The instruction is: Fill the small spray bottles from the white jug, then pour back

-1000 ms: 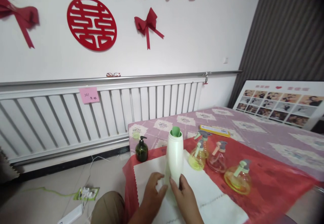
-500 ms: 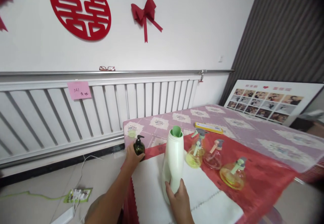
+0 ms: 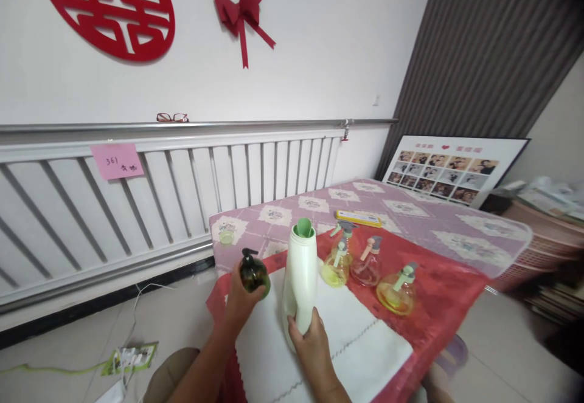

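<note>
My left hand [image 3: 245, 296] is closed around a dark green pump bottle [image 3: 254, 274] with a black pump head, tilted a little toward the right. My right hand [image 3: 311, 343] grips the lower part of a tall, pale green jug [image 3: 302, 272] by its handle. The jug's cap is off, and a green spout shows in its mouth. Under both hands lies a white cloth [image 3: 360, 354] on a red cloth [image 3: 449, 278]. A small clear green cap [image 3: 227, 236] rests on the table beyond the left hand.
Several clear spray bottles, among them a yellow one [image 3: 396, 294] and a pink one [image 3: 366, 267], stand right of the jug. Behind them lies a yellow box [image 3: 358, 218] on the patterned tablecloth [image 3: 408, 207]. A white radiator [image 3: 191, 187] runs along the wall. A power strip [image 3: 129, 359] sits on the floor.
My left hand has drawn the dark pump bottle nearer to me, toward the white cloth and the jug. My right hand still holds the jug. The view has turned to the right.
</note>
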{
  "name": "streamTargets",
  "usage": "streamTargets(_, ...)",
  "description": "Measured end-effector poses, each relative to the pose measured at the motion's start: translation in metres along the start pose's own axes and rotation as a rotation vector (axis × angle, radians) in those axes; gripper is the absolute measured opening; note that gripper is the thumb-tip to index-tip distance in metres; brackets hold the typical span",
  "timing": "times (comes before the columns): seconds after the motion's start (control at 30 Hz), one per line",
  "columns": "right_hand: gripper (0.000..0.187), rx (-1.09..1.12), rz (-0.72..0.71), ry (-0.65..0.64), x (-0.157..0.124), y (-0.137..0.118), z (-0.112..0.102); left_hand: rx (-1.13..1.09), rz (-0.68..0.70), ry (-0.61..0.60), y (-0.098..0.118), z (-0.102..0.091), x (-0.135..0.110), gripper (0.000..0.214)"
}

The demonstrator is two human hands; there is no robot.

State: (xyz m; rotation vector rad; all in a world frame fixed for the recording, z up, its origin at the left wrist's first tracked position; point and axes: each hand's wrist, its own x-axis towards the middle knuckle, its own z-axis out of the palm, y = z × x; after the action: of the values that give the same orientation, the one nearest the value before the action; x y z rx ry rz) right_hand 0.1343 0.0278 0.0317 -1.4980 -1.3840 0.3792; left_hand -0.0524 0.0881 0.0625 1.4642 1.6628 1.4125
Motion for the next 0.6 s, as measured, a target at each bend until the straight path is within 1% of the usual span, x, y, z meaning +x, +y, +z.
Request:
streamTargets(0.07, 0.020, 0.017, 0.012, -0.033, 0.000, -0.008, -0.004, -0.069, -0.028, -0.019, 0.002, 0.007, -0.028, 0.084)
streamTargets(0.13, 0.017, 0.053, 0.036, -0.083, 0.001, -0.018, -0.010, -0.094, -0.080, 0.002, -0.002, 0.014, -0.052, 0.085)
streamTargets(0.2, 0.016, 0.104, 0.095, -0.116, 0.003, -0.027, -0.016, -0.100, -0.109, 0.021, -0.009, 0.021, -0.071, 0.087)
streamTargets(0.27, 0.018, 0.143, 0.162, -0.117, 0.007, -0.035, -0.023, -0.097, -0.132, 0.021, -0.017, 0.027, -0.085, 0.090)
streamTargets(0.33, 0.023, 0.166, 0.199, -0.100, 0.013, -0.040, -0.030, -0.098, -0.132, 0.037, -0.024, 0.032, -0.095, 0.090)
streamTargets(0.43, 0.032, 0.178, 0.187, -0.102, 0.028, -0.043, -0.041, -0.108, -0.079, 0.048, -0.030, 0.038, -0.101, 0.086)
streamTargets(0.53, 0.040, 0.191, 0.116, -0.116, 0.048, -0.043, -0.047, -0.116, 0.001, 0.080, -0.034, 0.044, -0.101, 0.086)
streamTargets(0.6, 0.044, 0.202, 0.066, -0.115, 0.063, -0.040, -0.046, -0.100, 0.052, 0.100, -0.035, 0.047, -0.100, 0.085)
